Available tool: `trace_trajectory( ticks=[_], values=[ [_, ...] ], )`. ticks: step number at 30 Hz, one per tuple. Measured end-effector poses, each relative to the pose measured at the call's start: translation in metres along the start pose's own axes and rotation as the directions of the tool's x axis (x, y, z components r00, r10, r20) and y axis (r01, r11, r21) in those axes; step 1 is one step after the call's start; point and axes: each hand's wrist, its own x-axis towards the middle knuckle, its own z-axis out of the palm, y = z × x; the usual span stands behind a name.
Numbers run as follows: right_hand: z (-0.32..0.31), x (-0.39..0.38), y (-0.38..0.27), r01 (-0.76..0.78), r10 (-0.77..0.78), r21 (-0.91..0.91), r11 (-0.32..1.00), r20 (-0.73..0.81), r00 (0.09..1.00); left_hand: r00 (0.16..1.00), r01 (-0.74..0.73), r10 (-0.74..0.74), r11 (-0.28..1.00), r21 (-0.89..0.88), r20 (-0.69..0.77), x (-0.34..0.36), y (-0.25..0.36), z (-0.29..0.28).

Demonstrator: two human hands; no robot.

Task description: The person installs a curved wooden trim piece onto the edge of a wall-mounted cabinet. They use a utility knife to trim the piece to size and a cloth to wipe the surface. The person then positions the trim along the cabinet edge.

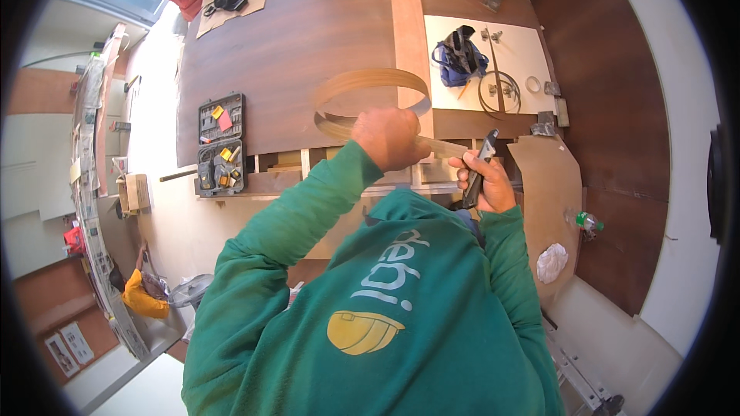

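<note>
My left hand (388, 139) is closed around a coil of wood-coloured edge banding (371, 78), whose wide loop stands above the brown board. A straight length of the strip runs from that hand toward the right. In my right hand (497, 188) is a dark utility knife (475, 181), its tip pointing up and away from me. The strip's end reaches the thumb and fingers of that hand; whether they pinch it is hard to make out. Both hands are held over the near edge of the board, in front of my green sweatshirt.
A large brown board (301, 38) lies ahead. On it are an opened tool case (222, 146), a white panel (443, 100) with a blue-black bag (461, 58), and a dark coil (501, 92). Cardboard (551, 185) and a plastic bottle (590, 222) are at right. Someone in yellow (145, 294) is at lower left.
</note>
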Motion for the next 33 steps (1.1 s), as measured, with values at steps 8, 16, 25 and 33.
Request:
trace_trajectory(
  ticks=[8,16,25,33],
  values=[
    [-0.004,-0.001,0.006,0.062,-0.071,-0.122,0.991,-0.068,0.995,0.99,-0.138,0.14,0.985,-0.106,0.017,-0.01,-0.017,0.053],
    [0.007,0.008,0.012,0.039,-0.059,-0.356,0.934,-0.043,0.997,0.987,-0.159,0.154,0.857,-0.49,-0.051,-0.042,-0.011,0.104],
    [0.013,0.016,0.032,-0.069,0.069,-0.336,0.939,-0.012,0.998,0.995,-0.095,0.035,0.569,-0.817,-0.091,-0.063,-0.01,0.123],
    [-0.017,0.009,0.038,-0.134,0.122,-0.209,0.969,-0.071,0.99,0.994,-0.106,0.088,0.62,-0.777,-0.065,-0.054,-0.001,0.115]
  ],
)
